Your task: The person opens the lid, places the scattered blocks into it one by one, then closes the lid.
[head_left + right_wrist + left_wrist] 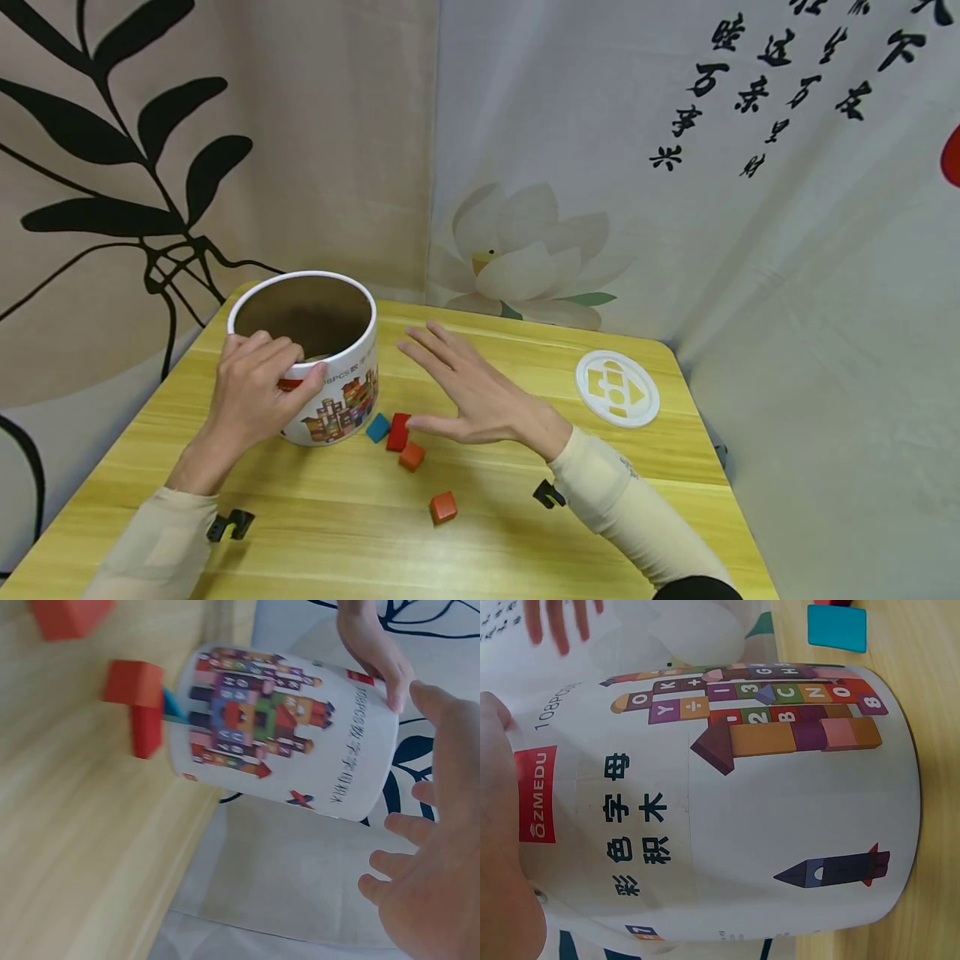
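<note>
On the left part of the table stands a white printed toy-block bucket (341, 400), upright and without a lid. My left hand (258, 387) grips its near rim, thumb outside and fingers over the edge. To the right of the bucket my right hand (480, 387) hovers with fingers spread and holds nothing. Below its thumb lie a blue block (378, 427), a red block (398, 432) and an orange-red block (412, 456), close together by the bucket's base. A second orange-red block (443, 507) lies nearer to me. The bucket's floor is hidden in the head view.
A white round disc (582, 383) with shaped cut-outs lies flat at the right rear of the wooden table (540, 550). Printed curtains (337, 167) hang close behind the table's far edge and along its sides.
</note>
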